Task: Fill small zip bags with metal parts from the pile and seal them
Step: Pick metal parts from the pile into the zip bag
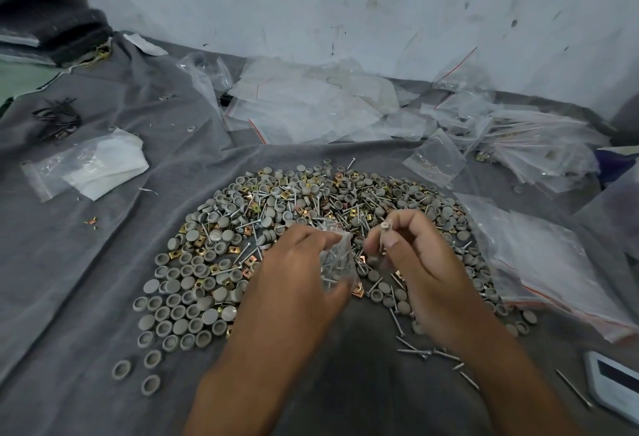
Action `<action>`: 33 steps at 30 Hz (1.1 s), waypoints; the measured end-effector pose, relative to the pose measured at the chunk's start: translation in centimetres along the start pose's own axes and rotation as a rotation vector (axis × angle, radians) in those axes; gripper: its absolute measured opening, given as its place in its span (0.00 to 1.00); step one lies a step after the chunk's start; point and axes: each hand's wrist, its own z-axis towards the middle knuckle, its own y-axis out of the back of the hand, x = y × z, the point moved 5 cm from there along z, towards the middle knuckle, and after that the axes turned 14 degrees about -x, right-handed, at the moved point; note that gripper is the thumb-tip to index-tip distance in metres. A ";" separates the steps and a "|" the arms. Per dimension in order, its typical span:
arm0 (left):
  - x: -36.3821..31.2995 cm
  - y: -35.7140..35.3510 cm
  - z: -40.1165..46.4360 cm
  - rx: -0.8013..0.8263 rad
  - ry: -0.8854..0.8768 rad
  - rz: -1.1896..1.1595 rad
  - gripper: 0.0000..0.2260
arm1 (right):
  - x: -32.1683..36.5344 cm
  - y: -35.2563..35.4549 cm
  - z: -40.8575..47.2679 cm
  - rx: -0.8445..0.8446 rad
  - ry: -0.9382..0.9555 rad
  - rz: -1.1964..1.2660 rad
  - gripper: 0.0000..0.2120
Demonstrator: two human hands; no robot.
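My left hand (294,262) grips a small bag (337,262) above the pile (276,214), fingers curled round its mouth, with several screws already showing inside it. My right hand (411,252) pinches a couple of screws (383,235) between thumb and fingertips, just beside the bag's opening. The risk I see is at that opening: the film is slack and my left fingers crowd it, so a screw point could snag the edge, pierce the plastic, or miss and drop back among the caps and brass clips. If I tilt the bag while feeding, the screws inside may slide out. A screw lying across the zip would, I judge, keep it from sealing later. All of this sits on a wrinkled grey cloth (103,280) that lets loose parts roll into its folds; empty bags (311,107) lie heaped beyond the pile and more bags are stacked at the right, against a scuffed white wall (345,3).
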 end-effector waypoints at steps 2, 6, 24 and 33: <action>-0.1 -0.1 0.0 0.005 -0.004 -0.003 0.22 | 1.8 -0.6 -0.9 0.016 0.151 -0.060 0.05; 0.1 -0.2 0.1 0.004 -0.017 0.000 0.18 | 3.0 -1.1 -1.4 -0.059 0.439 -0.425 0.06; -1.1 3.9 0.7 -0.270 0.043 -0.101 0.20 | -3.9 5.3 1.5 -0.219 -0.078 -0.600 0.10; -0.8 4.7 1.0 -0.290 0.067 -0.125 0.18 | -4.7 -1.3 -0.7 0.264 0.034 -0.768 0.14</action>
